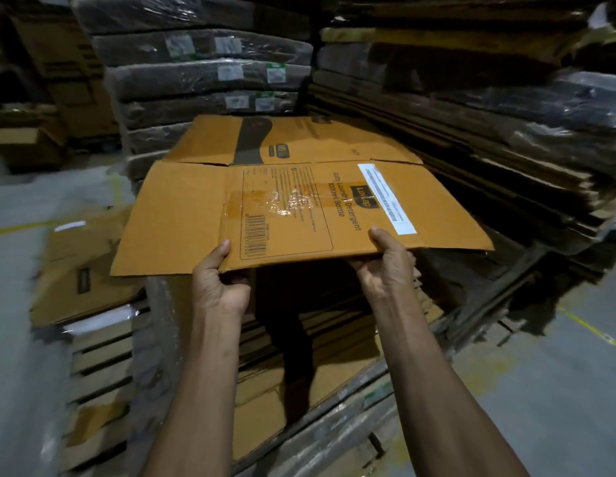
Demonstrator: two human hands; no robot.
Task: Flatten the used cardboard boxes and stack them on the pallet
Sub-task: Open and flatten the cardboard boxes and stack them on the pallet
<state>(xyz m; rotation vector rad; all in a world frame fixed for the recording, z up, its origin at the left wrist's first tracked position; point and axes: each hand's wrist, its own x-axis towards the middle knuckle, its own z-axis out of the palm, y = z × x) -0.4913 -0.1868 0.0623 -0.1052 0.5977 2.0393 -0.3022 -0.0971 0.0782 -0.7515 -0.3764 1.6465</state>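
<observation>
Warehouse floor of grey concrete (pixel 557 390) surrounds the work area, with shrink-wrapped bundles of flattened cardboard (pixel 203 74) stacked at 12 o'clock and loose flattened sheets piled high (pixel 506 160) at 2 o'clock. At centre, the flattened orange-brown cardboard box with printed label and clear tape (pixel 282 208) is held level above the wooden slatted pallet (pixel 103 366), which lies at 6 to 8 o'clock and already carries flattened cardboard (pixel 265 383). The left hand (pixel 217 284) has its grip clamped on the near edge of the box, thumb on top and fingers underneath; the right hand (pixel 385 266) grasps the same edge further toward 3 o'clock in the same manner. Another flattened brown carton (pixel 82 270) lies at 9 o'clock. Progress assessment: this box appears fully flattened, so flattening is complete for it; placement on the pallet stack is not yet done. Whether further unflattened boxes await cannot be determined from this view.
</observation>
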